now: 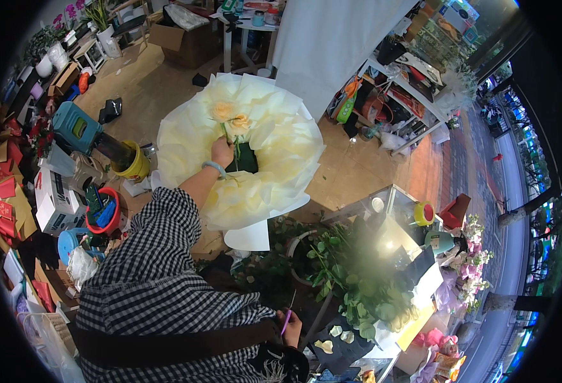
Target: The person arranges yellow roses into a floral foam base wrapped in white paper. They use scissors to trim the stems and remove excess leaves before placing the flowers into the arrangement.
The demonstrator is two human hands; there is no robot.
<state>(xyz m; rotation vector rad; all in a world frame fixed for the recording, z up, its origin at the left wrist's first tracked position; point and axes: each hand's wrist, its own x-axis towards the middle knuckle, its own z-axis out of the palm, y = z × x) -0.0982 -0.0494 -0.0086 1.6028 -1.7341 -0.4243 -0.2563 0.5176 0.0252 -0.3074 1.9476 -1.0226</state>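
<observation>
Closest to us is our own black-and-white checked sleeve (160, 281), filling the lower left of the view, with a dark strap (166, 348) across it. At its lower end our right hand (290, 327) is closed around a thin purple-handled tool (288, 315), perhaps scissors, its dark tip pointing up toward a bunch of green leafy stems (351, 281) standing in a pot just beside it. A few pale loose petals (335, 337) lie on a dark sheet near that hand.

Our left arm reaches forward, a light blue bracelet (214, 167) on the wrist. The left hand (221, 152) is closed on the green stems (235, 148) at the heart of a large round bouquet wrap of cream paper (281, 147), which stands on the wooden floor (351, 166) ahead of us. Two pale yellow roses (231, 117) sit just above the hand, inside the paper ruffles, with a dark green block (246, 159) just below them.

To the left are a red basket of tools (101, 214), a yellow cup (133, 165) and a teal box (75, 126). A white fabric panel (332, 45) hangs beyond the bouquet, and pink flowers (472, 255) lie at the right.
</observation>
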